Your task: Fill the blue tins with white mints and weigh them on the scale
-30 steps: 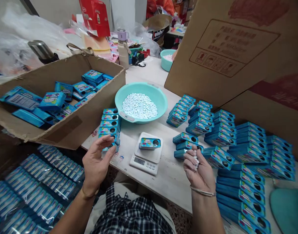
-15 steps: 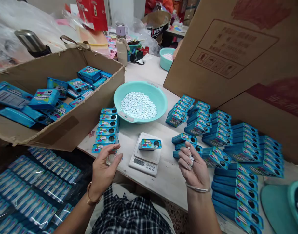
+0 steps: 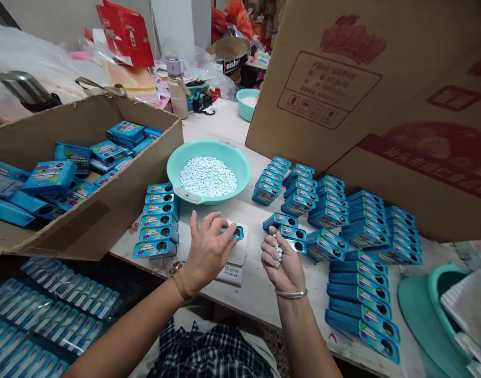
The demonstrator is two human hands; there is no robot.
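Observation:
My left hand (image 3: 206,251) reaches over the small white scale (image 3: 233,265) and its fingers close on the blue candy box (image 3: 233,232) lying on the scale's plate. My right hand (image 3: 280,258) hovers just right of the scale, palm up, fingers curled round several small white tablets (image 3: 279,250). A teal bowl (image 3: 177,168) holding many white tablets stands behind the scale. A column of blue boxes (image 3: 157,219) lies left of the scale.
Rows of blue boxes (image 3: 351,231) cover the table on the right. An open cardboard box (image 3: 86,226) with blue boxes sits at left, a big cardboard carton (image 3: 343,79) at right. Wrapped packs (image 3: 47,320) lie below left. A teal lid (image 3: 421,310) is at lower right.
My left hand has moved right from the column of boxes onto the box on the scale. My right hand, still cupping tablets, has moved slightly left toward the scale.

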